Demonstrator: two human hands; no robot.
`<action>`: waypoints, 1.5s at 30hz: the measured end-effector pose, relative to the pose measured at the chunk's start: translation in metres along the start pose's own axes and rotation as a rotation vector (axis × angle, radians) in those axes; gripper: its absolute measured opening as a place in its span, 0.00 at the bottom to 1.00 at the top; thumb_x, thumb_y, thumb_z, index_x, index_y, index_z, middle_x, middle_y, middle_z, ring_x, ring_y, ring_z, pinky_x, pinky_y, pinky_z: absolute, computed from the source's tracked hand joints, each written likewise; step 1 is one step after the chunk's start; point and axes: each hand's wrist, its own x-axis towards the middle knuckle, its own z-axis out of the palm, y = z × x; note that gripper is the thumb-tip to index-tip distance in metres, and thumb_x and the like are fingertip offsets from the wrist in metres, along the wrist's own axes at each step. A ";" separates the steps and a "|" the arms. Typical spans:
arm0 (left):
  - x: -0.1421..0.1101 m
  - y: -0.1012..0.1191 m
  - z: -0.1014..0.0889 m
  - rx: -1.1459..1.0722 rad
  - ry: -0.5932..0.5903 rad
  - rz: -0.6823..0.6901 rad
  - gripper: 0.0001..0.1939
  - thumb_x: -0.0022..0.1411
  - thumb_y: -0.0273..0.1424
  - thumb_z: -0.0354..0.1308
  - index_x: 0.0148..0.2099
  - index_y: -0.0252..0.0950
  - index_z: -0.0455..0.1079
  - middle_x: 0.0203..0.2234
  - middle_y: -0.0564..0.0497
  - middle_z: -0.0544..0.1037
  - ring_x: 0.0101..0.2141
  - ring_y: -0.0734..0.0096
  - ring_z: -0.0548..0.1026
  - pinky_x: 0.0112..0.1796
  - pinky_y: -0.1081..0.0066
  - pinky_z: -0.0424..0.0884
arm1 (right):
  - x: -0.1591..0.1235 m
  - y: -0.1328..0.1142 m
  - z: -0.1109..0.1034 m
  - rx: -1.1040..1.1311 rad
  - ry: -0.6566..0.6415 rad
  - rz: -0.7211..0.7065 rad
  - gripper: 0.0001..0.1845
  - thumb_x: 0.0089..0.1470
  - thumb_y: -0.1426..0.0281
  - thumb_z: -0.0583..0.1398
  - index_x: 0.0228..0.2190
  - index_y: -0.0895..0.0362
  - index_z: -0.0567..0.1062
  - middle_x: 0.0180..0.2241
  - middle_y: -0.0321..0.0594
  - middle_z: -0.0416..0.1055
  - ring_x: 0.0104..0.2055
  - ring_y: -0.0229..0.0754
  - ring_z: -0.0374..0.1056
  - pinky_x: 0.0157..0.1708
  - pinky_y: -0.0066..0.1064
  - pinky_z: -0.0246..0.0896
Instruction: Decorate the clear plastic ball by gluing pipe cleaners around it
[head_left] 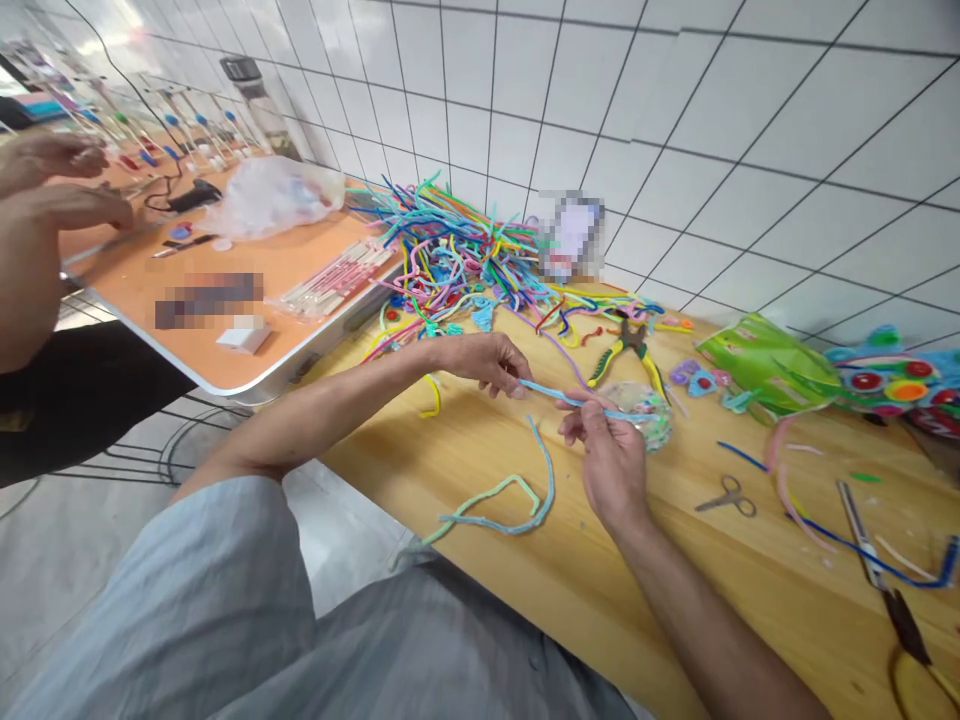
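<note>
A light blue pipe cleaner (555, 393) is stretched between my two hands above the wooden table (420, 450). My left hand (484, 362) pinches its left end between thumb and fingers. Further along, my right hand (611, 450) grips it, and its other end pokes out past the thumb. Below them on the table lie a bent blue pipe cleaner (551, 480) and a pale green pipe cleaner (487, 492), crossing each other. Just behind my right hand sits a clear round container (649, 408) with small bits inside.
Behind my hands is a heap of coloured pipe cleaners (457, 245). Pliers (634, 350), small scissors (727, 497), larger scissors (885, 590) and a green packet (772, 365) lie rightward. At left, another person's hands (67, 190) are over an orange table (142, 265).
</note>
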 end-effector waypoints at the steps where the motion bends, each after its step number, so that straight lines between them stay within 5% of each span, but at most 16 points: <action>1: -0.003 -0.003 -0.007 0.014 -0.031 -0.019 0.18 0.57 0.44 0.76 0.43 0.37 0.86 0.24 0.52 0.83 0.24 0.73 0.79 0.27 0.77 0.71 | 0.000 0.000 0.000 -0.001 0.014 -0.008 0.24 0.64 0.47 0.65 0.42 0.56 0.83 0.39 0.43 0.84 0.31 0.37 0.73 0.30 0.30 0.66; 4: -0.015 -0.012 -0.040 0.117 0.009 -0.075 0.20 0.59 0.44 0.73 0.49 0.38 0.85 0.30 0.50 0.86 0.30 0.70 0.81 0.32 0.76 0.74 | -0.002 -0.001 0.002 0.004 0.037 -0.038 0.22 0.66 0.49 0.65 0.42 0.55 0.83 0.38 0.43 0.85 0.30 0.37 0.74 0.30 0.30 0.67; 10: -0.027 -0.029 -0.136 0.497 0.930 -0.097 0.16 0.67 0.36 0.61 0.49 0.31 0.84 0.34 0.49 0.85 0.33 0.69 0.79 0.37 0.73 0.73 | -0.015 0.000 0.005 -0.090 0.077 -0.203 0.16 0.72 0.56 0.61 0.44 0.53 0.83 0.38 0.41 0.86 0.30 0.36 0.75 0.31 0.29 0.72; 13: -0.029 -0.032 -0.181 0.720 1.149 -0.238 0.16 0.69 0.31 0.56 0.51 0.31 0.83 0.40 0.46 0.86 0.39 0.65 0.80 0.43 0.70 0.75 | -0.019 0.003 0.001 -0.252 -0.029 -0.438 0.12 0.74 0.64 0.58 0.48 0.51 0.82 0.41 0.40 0.86 0.35 0.38 0.79 0.36 0.30 0.76; 17: -0.030 -0.038 -0.217 0.922 1.142 -0.432 0.17 0.69 0.30 0.57 0.55 0.34 0.81 0.53 0.40 0.83 0.53 0.55 0.78 0.56 0.61 0.73 | -0.018 0.006 0.001 -0.509 -0.259 -0.811 0.17 0.71 0.76 0.58 0.54 0.51 0.80 0.45 0.43 0.86 0.45 0.42 0.83 0.45 0.34 0.80; 20: -0.024 -0.045 -0.231 0.952 1.074 -0.538 0.16 0.67 0.32 0.62 0.55 0.36 0.80 0.54 0.40 0.81 0.57 0.49 0.76 0.57 0.57 0.72 | -0.018 0.010 0.006 -0.640 -0.369 -0.922 0.19 0.69 0.80 0.59 0.56 0.53 0.78 0.43 0.45 0.86 0.44 0.43 0.83 0.43 0.34 0.81; 26: -0.011 -0.051 -0.246 0.983 0.964 -0.694 0.17 0.74 0.38 0.56 0.51 0.33 0.81 0.47 0.39 0.84 0.56 0.46 0.77 0.55 0.56 0.72 | -0.019 0.020 0.011 -0.697 -0.411 -0.934 0.16 0.70 0.78 0.59 0.55 0.54 0.76 0.41 0.46 0.85 0.42 0.44 0.83 0.42 0.35 0.81; 33: -0.013 -0.052 -0.245 0.992 0.947 -0.705 0.18 0.71 0.38 0.59 0.55 0.35 0.82 0.50 0.39 0.84 0.54 0.49 0.78 0.54 0.59 0.72 | -0.016 0.025 0.009 -0.714 -0.414 -0.915 0.14 0.70 0.77 0.58 0.54 0.54 0.76 0.41 0.45 0.85 0.42 0.45 0.83 0.43 0.36 0.81; 36: -0.011 -0.057 -0.241 1.001 0.965 -0.676 0.19 0.70 0.37 0.60 0.58 0.37 0.80 0.52 0.41 0.84 0.55 0.52 0.77 0.56 0.59 0.71 | -0.017 0.027 0.010 -0.714 -0.421 -0.911 0.15 0.70 0.77 0.59 0.54 0.54 0.76 0.41 0.45 0.85 0.41 0.44 0.83 0.43 0.36 0.81; 41: -0.006 -0.061 -0.234 1.002 1.016 -0.634 0.16 0.64 0.34 0.64 0.52 0.37 0.82 0.50 0.38 0.85 0.56 0.43 0.78 0.56 0.53 0.73 | -0.019 0.027 0.010 -0.721 -0.427 -0.893 0.14 0.70 0.76 0.59 0.53 0.53 0.77 0.40 0.44 0.85 0.41 0.45 0.83 0.42 0.36 0.81; 45: -0.009 -0.052 -0.229 1.001 1.127 -0.567 0.16 0.70 0.33 0.57 0.55 0.36 0.79 0.54 0.34 0.81 0.57 0.41 0.78 0.55 0.52 0.73 | -0.018 0.028 0.010 -0.737 -0.420 -0.889 0.14 0.71 0.75 0.58 0.54 0.52 0.77 0.40 0.44 0.85 0.40 0.45 0.83 0.41 0.37 0.82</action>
